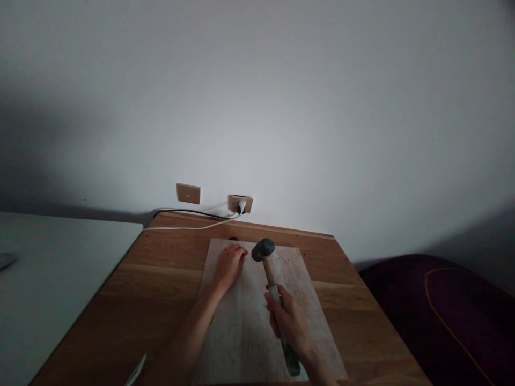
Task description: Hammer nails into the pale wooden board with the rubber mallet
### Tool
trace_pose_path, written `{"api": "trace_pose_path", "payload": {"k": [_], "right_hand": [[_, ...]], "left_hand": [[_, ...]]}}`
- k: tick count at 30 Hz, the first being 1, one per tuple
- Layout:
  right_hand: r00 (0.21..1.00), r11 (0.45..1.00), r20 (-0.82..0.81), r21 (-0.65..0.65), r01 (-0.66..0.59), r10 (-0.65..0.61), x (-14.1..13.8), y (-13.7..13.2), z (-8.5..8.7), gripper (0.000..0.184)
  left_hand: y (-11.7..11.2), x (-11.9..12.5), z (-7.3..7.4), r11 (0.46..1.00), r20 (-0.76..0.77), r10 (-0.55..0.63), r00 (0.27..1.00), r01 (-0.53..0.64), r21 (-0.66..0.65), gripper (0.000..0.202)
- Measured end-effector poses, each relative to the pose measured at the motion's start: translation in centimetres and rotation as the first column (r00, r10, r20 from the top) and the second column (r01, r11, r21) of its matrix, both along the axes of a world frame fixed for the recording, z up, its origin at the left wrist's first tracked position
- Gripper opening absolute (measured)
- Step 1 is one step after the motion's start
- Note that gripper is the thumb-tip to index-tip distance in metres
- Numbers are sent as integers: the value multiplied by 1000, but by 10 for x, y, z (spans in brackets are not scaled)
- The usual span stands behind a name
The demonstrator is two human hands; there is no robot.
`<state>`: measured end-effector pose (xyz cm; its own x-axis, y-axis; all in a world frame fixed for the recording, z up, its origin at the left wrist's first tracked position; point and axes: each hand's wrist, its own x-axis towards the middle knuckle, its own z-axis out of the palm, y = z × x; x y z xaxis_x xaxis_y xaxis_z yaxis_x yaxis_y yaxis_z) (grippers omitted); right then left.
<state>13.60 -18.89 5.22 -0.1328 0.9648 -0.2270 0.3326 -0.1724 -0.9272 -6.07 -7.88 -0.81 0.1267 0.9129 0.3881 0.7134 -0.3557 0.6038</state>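
Note:
My right hand [293, 320] is wrapped round the handle of a hammer [263, 250]. Its dark, blocky head points away from me, above the far part of a pale, worn board [251, 335]. On the left of that board rests my left hand [230, 264], its fingers curled together close to the hammer head. Whatever those fingertips may pinch is too small to make out. A few thin, nail-like pieces [281, 258] show on the board just right of the hammer head.
The board lies on a wooden table [354, 321] against a white wall. Cables [189, 228] run along the back edge to a socket [240, 203]. A white surface [60, 279] adjoins at left; a dark purple cushioned piece [402, 295] stands at right.

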Motion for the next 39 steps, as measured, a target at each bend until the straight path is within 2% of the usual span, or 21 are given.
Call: {"api": "trace_pose_path", "payload": {"k": [3, 5, 7, 8, 10, 12, 15, 17, 21, 24, 29, 34, 36, 39], "right_hand": [[1000, 996, 27, 93, -5, 3, -4, -1, 6, 52], [999, 992, 51, 128, -18, 11, -9, 0, 12, 52], [995, 994, 92, 108, -35, 25, -16, 4, 15, 54], [993, 996, 114, 79, -45, 36, -18, 6, 15, 55], [989, 998, 139, 18, -54, 51, -22, 9, 11, 51], [991, 999, 126, -9, -40, 41, -22, 10, 4, 48], [999, 999, 30, 38, 15, -16, -16, 6, -4, 49], [998, 996, -35, 68, 55, -53, -11, 1, -6, 51], [996, 995, -46, 56, 81, -78, -6, -3, -2, 50], [996, 995, -40, 56, 81, -79, -7, -1, 3, 52], [999, 993, -12, 111, 37, -36, -15, 6, 10, 52], [994, 997, 78, 22, -76, 74, -23, 11, 2, 44], [998, 998, 44, 34, -46, 44, -20, 6, -1, 44], [995, 989, -71, 126, 78, -69, -6, -9, 0, 48]], "left_hand": [[0, 2, -2, 999, -5, 35, 999, -35, 2, 20], [1, 4, -3, 996, -2, 92, 996, -92, 1, 42], [1, 5, -5, 991, 11, 136, 991, -136, 5, 59], [1, 5, -6, 989, 17, 145, 989, -145, 9, 60], [0, 3, -7, 990, 26, 141, 990, -141, 14, 52], [0, 2, -8, 993, 28, 114, 993, -114, 13, 36], [0, 0, -6, 997, 18, 73, 997, -74, 9, 12], [-1, 0, -2, 999, 10, 47, 999, -47, 5, 3], [0, 1, 2, 1000, 2, 19, 1000, -19, -6, 10], [1, 1, -3, 999, 12, 39, 999, -39, -1, 16], [3, 3, -14, 993, 99, 113, 989, -115, 18, 66], [3, 2, -15, 997, 124, 72, 990, -76, 28, 71], [3, 1, -16, 997, 121, 69, 990, -74, 38, 72], [3, -1, -15, 993, 105, 87, 991, -94, 67, 68]]}}
